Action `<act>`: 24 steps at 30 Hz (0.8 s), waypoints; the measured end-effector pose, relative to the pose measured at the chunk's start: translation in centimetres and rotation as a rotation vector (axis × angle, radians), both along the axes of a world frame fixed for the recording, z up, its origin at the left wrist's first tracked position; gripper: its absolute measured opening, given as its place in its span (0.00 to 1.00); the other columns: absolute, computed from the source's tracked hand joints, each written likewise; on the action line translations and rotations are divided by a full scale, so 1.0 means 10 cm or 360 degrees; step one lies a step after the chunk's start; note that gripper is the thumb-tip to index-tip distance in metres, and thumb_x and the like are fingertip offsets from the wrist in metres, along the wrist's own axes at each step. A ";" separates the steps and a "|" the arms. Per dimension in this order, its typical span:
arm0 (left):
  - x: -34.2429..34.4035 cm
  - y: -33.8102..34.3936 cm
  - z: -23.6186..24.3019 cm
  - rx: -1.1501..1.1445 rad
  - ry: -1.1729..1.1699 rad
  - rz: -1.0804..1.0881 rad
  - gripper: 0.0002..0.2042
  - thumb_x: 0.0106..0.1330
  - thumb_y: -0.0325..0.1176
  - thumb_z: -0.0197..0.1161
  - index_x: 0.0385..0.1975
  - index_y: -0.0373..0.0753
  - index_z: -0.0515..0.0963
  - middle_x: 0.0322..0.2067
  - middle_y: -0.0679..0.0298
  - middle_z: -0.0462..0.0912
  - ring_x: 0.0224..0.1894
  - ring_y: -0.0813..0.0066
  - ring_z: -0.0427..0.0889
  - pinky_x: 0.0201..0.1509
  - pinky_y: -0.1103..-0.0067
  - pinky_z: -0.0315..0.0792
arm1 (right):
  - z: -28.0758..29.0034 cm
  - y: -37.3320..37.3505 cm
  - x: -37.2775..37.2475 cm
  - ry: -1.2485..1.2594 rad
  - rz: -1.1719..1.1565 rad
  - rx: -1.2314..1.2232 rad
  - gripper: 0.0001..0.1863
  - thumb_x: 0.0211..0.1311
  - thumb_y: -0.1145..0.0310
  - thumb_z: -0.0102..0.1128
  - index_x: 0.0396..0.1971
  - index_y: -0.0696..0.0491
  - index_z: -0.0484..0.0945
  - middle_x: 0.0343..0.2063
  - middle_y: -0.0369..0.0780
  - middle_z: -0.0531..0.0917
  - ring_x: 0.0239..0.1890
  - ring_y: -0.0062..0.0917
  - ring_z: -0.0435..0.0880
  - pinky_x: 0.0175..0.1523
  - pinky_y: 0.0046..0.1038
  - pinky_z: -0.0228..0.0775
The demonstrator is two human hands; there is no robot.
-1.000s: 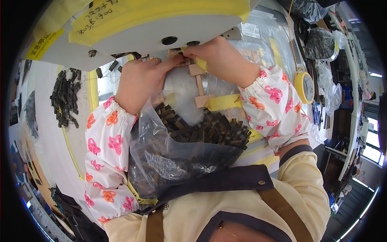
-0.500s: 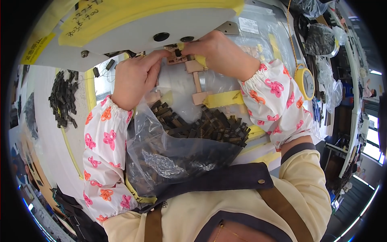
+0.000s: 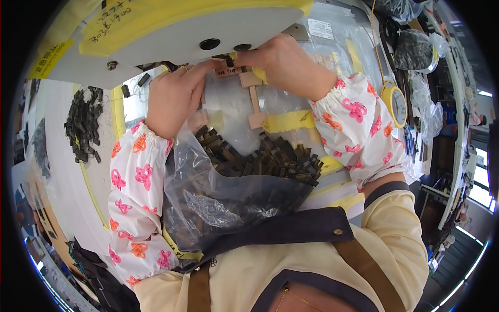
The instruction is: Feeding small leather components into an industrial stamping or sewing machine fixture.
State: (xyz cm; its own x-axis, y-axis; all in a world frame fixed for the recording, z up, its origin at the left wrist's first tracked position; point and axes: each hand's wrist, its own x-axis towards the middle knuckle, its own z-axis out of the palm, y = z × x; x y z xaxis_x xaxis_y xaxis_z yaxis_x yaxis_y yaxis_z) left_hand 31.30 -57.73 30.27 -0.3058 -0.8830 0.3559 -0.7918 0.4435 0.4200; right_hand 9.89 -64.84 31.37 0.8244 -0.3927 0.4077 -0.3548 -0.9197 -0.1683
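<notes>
My left hand [image 3: 174,99] reaches under the grey machine housing [image 3: 156,41], index fingertip at a small wooden block [image 3: 227,72] with a small black piece [image 3: 230,61] on it. My right hand [image 3: 288,65] has its curled fingers at the other side of that piece, yellow material near the thumb; exactly what either hand grips is hidden. Below them are tan wooden strips [image 3: 253,99] and yellow tape [image 3: 288,120]. A clear plastic bag [image 3: 202,203] full of black rectangular pieces [image 3: 280,161] lies closer to my body.
A pile of black pieces [image 3: 83,122] lies at left. A yellow-rimmed round object [image 3: 393,104] with an orange cord stands at right, beside bundled plastic bags [image 3: 416,52]. A person [image 3: 477,117] is small at the far right.
My left index fingertip has moved left, away from my right fingertips, exposing the small black piece between them. The whole scene sits slightly higher in the picture.
</notes>
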 end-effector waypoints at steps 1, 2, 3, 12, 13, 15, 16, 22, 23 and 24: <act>0.02 -0.03 0.01 -0.0084 -0.0039 -0.0019 0.15 0.56 0.27 0.54 0.42 0.53 0.76 0.19 0.65 0.77 0.19 0.64 0.77 0.22 0.74 0.70 | 0.00 -0.02 0.02 -0.0007 -0.0025 -0.0033 0.10 0.42 0.74 0.56 0.27 0.49 0.82 0.29 0.33 0.80 0.35 0.28 0.79 0.40 0.30 0.69; 0.03 -0.04 0.01 -0.0168 -0.0078 -0.0040 0.15 0.56 0.26 0.53 0.41 0.52 0.77 0.20 0.64 0.78 0.19 0.63 0.77 0.22 0.74 0.70 | 0.00 -0.03 0.02 -0.0013 -0.0051 -0.0066 0.10 0.43 0.74 0.56 0.27 0.48 0.82 0.29 0.32 0.80 0.36 0.26 0.79 0.41 0.29 0.68; 0.04 -0.05 0.00 -0.0166 -0.0075 -0.0042 0.15 0.56 0.26 0.53 0.41 0.52 0.77 0.20 0.64 0.78 0.19 0.63 0.77 0.22 0.74 0.70 | 0.00 -0.03 0.02 -0.0010 -0.0054 -0.0065 0.10 0.43 0.74 0.56 0.27 0.48 0.82 0.29 0.32 0.80 0.36 0.26 0.79 0.41 0.29 0.68; 0.08 -0.04 0.04 0.0028 -0.0078 -0.0078 0.14 0.57 0.26 0.51 0.40 0.51 0.78 0.22 0.64 0.78 0.19 0.62 0.76 0.24 0.72 0.71 | 0.00 -0.02 0.00 0.0049 -0.0050 -0.0138 0.12 0.44 0.73 0.56 0.29 0.44 0.83 0.30 0.29 0.81 0.37 0.22 0.78 0.43 0.27 0.63; 0.09 -0.05 0.01 -0.0084 -0.0114 -0.0111 0.14 0.57 0.26 0.51 0.39 0.51 0.78 0.22 0.65 0.78 0.19 0.62 0.76 0.23 0.72 0.71 | -0.02 -0.01 0.00 0.0047 -0.0052 -0.0146 0.12 0.44 0.73 0.56 0.29 0.43 0.83 0.30 0.29 0.81 0.37 0.21 0.78 0.42 0.27 0.62; 0.09 -0.05 0.01 -0.0198 -0.0151 -0.0148 0.15 0.57 0.26 0.50 0.39 0.51 0.78 0.21 0.65 0.78 0.18 0.62 0.76 0.23 0.72 0.71 | -0.02 -0.02 -0.01 0.0044 -0.0057 -0.0155 0.12 0.44 0.73 0.56 0.30 0.43 0.83 0.30 0.29 0.81 0.37 0.21 0.78 0.42 0.26 0.62; 0.08 -0.05 0.03 -0.0110 -0.0115 -0.0108 0.14 0.57 0.25 0.51 0.39 0.51 0.79 0.21 0.65 0.78 0.19 0.62 0.76 0.23 0.72 0.71 | -0.01 -0.03 -0.01 0.0053 -0.0055 -0.0187 0.12 0.45 0.73 0.56 0.30 0.43 0.83 0.30 0.29 0.81 0.38 0.21 0.78 0.41 0.26 0.61; 0.10 -0.06 0.00 -0.0087 -0.0074 -0.0106 0.14 0.56 0.25 0.51 0.39 0.50 0.79 0.20 0.64 0.78 0.19 0.62 0.77 0.24 0.73 0.71 | -0.02 -0.06 -0.02 0.0108 -0.0076 -0.0157 0.12 0.46 0.73 0.55 0.30 0.43 0.83 0.29 0.30 0.80 0.38 0.21 0.78 0.41 0.27 0.61; 0.10 -0.06 -0.01 -0.0123 -0.0072 -0.0154 0.14 0.56 0.25 0.51 0.39 0.50 0.79 0.20 0.64 0.78 0.19 0.62 0.77 0.24 0.72 0.71 | -0.03 -0.05 -0.02 0.0097 -0.0060 -0.0111 0.12 0.46 0.73 0.55 0.30 0.43 0.83 0.29 0.30 0.80 0.38 0.22 0.78 0.41 0.27 0.61; 0.09 -0.05 0.02 -0.0118 -0.0070 -0.0158 0.14 0.56 0.25 0.51 0.39 0.50 0.79 0.20 0.64 0.78 0.19 0.62 0.77 0.24 0.72 0.71 | -0.03 -0.05 -0.03 0.0099 -0.0064 -0.0106 0.12 0.46 0.73 0.55 0.30 0.43 0.83 0.29 0.30 0.80 0.38 0.22 0.78 0.41 0.27 0.61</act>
